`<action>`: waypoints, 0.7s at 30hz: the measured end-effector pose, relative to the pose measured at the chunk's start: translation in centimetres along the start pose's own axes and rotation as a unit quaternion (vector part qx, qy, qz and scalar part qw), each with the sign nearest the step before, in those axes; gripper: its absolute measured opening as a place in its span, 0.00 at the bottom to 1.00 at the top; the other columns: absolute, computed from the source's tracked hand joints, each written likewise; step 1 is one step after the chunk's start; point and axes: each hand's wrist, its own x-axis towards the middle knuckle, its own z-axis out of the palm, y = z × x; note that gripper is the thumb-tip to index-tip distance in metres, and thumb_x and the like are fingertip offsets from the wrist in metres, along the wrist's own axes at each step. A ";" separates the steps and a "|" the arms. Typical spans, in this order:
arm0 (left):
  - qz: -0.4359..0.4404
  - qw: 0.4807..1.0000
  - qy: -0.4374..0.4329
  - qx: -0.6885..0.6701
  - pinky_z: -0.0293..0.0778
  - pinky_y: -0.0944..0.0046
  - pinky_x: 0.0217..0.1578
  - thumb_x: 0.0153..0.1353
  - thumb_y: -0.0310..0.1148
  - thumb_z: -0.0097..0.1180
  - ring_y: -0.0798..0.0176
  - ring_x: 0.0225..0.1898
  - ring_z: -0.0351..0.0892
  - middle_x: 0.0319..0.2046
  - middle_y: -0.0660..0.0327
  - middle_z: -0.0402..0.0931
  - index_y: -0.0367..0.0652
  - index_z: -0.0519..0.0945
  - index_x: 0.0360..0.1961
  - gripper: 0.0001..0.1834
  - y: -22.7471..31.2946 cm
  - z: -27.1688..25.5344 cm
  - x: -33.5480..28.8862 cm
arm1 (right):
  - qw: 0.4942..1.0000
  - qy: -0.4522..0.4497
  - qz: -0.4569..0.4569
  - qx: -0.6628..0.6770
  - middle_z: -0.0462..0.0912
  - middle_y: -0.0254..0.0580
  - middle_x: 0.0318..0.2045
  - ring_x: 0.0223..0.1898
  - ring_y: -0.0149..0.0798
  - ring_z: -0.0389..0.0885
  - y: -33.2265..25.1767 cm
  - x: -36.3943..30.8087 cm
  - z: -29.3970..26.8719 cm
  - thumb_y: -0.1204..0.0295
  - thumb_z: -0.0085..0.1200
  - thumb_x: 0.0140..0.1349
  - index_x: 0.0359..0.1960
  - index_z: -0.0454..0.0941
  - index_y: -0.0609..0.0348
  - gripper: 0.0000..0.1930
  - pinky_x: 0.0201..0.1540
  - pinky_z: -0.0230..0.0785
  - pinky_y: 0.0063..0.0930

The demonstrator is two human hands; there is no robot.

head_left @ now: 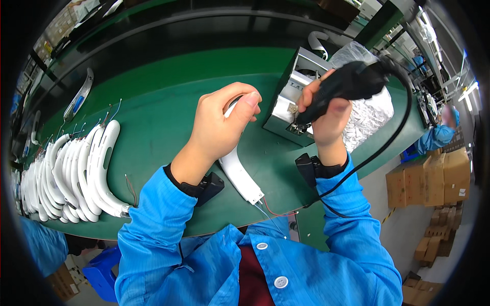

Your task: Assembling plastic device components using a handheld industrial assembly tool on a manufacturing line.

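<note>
My left hand point(227, 118) is closed around the upper part of a white curved plastic housing point(239, 176). The housing's lower end rests on the green table, and thin red and blue wires trail from it toward my jacket. In my right hand point(328, 118) is a black corded electric screwdriver point(347, 85), slightly blurred. Its tip points down and left, close to the front of a metal box point(280, 122) that looks like a screw feeder. Whether tip and box touch, I cannot tell. Most of the housing's top end is hidden by my left fingers.
A row of several white curved housings point(71, 173) with wires lies on the left of the green table point(163, 132). A bag of small white parts point(370, 115) sits behind my right hand. The screwdriver's black cable point(390, 140) loops past my right forearm. Cardboard boxes point(429, 178) stand at right.
</note>
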 end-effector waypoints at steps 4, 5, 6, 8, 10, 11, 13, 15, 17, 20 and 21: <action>0.000 1.000 0.001 0.003 0.76 0.66 0.34 0.64 0.40 0.48 0.65 0.31 0.78 0.28 0.56 0.78 0.32 0.78 0.35 0.18 -0.1 -0.1 -0.1 | 0.998 0.031 0.052 -0.018 0.72 0.43 0.21 0.20 0.31 0.71 -0.6 0.9 1.1 0.40 0.43 0.62 0.42 0.64 0.64 0.32 0.23 0.66 0.22; -0.001 1.000 0.002 0.002 0.76 0.66 0.34 0.64 0.40 0.48 0.65 0.31 0.78 0.28 0.56 0.78 0.32 0.78 0.35 0.18 0.0 0.0 -0.1 | 0.998 0.031 0.051 -0.019 0.72 0.43 0.21 0.20 0.31 0.71 -0.5 0.9 1.0 0.40 0.43 0.62 0.42 0.64 0.64 0.32 0.23 0.66 0.22; -0.002 1.000 0.004 0.001 0.76 0.66 0.34 0.64 0.40 0.48 0.65 0.30 0.78 0.28 0.56 0.78 0.32 0.78 0.35 0.18 0.0 0.0 -0.1 | 0.999 0.023 0.039 -0.008 0.72 0.43 0.22 0.21 0.31 0.71 -0.3 0.7 0.8 0.40 0.44 0.62 0.43 0.64 0.64 0.33 0.24 0.66 0.22; 0.002 1.000 -0.001 -0.001 0.76 0.66 0.33 0.64 0.41 0.48 0.65 0.30 0.78 0.27 0.56 0.78 0.32 0.78 0.35 0.18 0.0 0.0 -0.1 | 1.000 0.008 0.011 -0.002 0.72 0.43 0.22 0.21 0.31 0.71 -0.4 0.2 0.7 0.39 0.45 0.61 0.46 0.62 0.64 0.34 0.24 0.67 0.23; 0.004 1.000 -0.005 -0.002 0.75 0.66 0.33 0.64 0.41 0.49 0.65 0.30 0.78 0.27 0.57 0.78 0.33 0.78 0.35 0.18 -0.1 -0.1 -0.1 | 0.999 0.027 -0.006 0.026 0.73 0.43 0.22 0.21 0.31 0.72 -0.9 -0.5 0.4 0.35 0.47 0.56 0.47 0.62 0.63 0.39 0.24 0.67 0.23; 0.004 1.000 -0.002 -0.004 0.75 0.67 0.33 0.64 0.41 0.49 0.65 0.29 0.78 0.27 0.57 0.78 0.33 0.78 0.35 0.18 -0.1 -0.1 -0.1 | 0.999 0.037 -0.022 0.026 0.73 0.43 0.22 0.21 0.32 0.72 -1.4 -0.6 0.3 0.33 0.48 0.54 0.47 0.62 0.63 0.40 0.24 0.67 0.23; 0.003 1.000 0.001 -0.007 0.75 0.67 0.33 0.64 0.41 0.49 0.65 0.29 0.78 0.27 0.57 0.78 0.33 0.78 0.35 0.18 -0.1 -0.1 -0.1 | 0.998 0.056 -0.021 0.007 0.73 0.43 0.21 0.21 0.32 0.73 -1.9 -0.5 0.2 0.31 0.48 0.51 0.46 0.62 0.62 0.42 0.24 0.67 0.23; 0.007 1.000 -0.002 0.001 0.75 0.67 0.33 0.64 0.40 0.49 0.65 0.29 0.78 0.27 0.56 0.78 0.33 0.78 0.35 0.18 -0.1 -0.1 -0.1 | 0.996 0.083 -0.002 0.009 0.73 0.42 0.21 0.20 0.32 0.72 -1.6 -0.6 -0.2 0.31 0.47 0.51 0.45 0.62 0.63 0.42 0.24 0.67 0.23; 0.005 1.000 -0.002 -0.001 0.75 0.67 0.33 0.64 0.40 0.48 0.65 0.29 0.78 0.27 0.56 0.78 0.33 0.78 0.35 0.18 0.0 0.0 0.0 | 0.998 0.066 -0.006 0.004 0.73 0.43 0.21 0.20 0.32 0.72 -0.7 -0.6 -0.8 0.31 0.47 0.52 0.44 0.62 0.63 0.42 0.24 0.67 0.23; 0.006 1.000 0.001 0.000 0.75 0.66 0.33 0.64 0.40 0.49 0.65 0.30 0.78 0.27 0.56 0.78 0.33 0.78 0.34 0.18 0.0 0.0 0.0 | 0.997 0.060 0.029 0.037 0.73 0.43 0.21 0.20 0.32 0.72 -0.2 -0.1 -0.7 0.36 0.44 0.59 0.42 0.62 0.64 0.36 0.23 0.66 0.24; 0.010 1.000 0.004 0.001 0.76 0.66 0.33 0.64 0.40 0.49 0.65 0.30 0.78 0.27 0.56 0.78 0.33 0.78 0.34 0.18 0.0 -0.1 -0.1 | 0.998 0.048 0.045 0.017 0.73 0.44 0.21 0.20 0.32 0.72 -0.6 0.3 -0.6 0.39 0.42 0.62 0.41 0.62 0.63 0.33 0.23 0.66 0.24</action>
